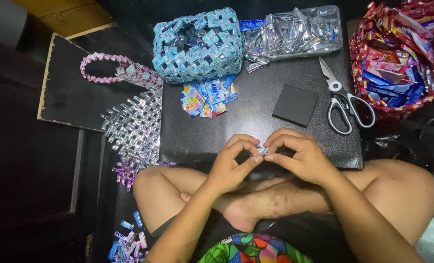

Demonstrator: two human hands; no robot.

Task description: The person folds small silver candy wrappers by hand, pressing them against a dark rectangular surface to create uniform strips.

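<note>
- Both hands pinch one small folded foil strip (pixel 261 151) above the bench's (pixel 256 104) near edge: left hand (pixel 231 163) and right hand (pixel 299 156) each have their grip clamped on it.
- The slick strip could spring open or slip if either pinch eases.
- If dropped, it would likely fall into the lap.
- The scissors (pixel 346 104) lie well clear.

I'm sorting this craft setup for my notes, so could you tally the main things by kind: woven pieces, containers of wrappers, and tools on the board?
Woven pieces: 2, the blue woven bag and the pink-silver woven piece
Containers of wrappers: 2, the clear tray and the red basket
Tools: 2, the scissors and the black square
Total: 6
</note>
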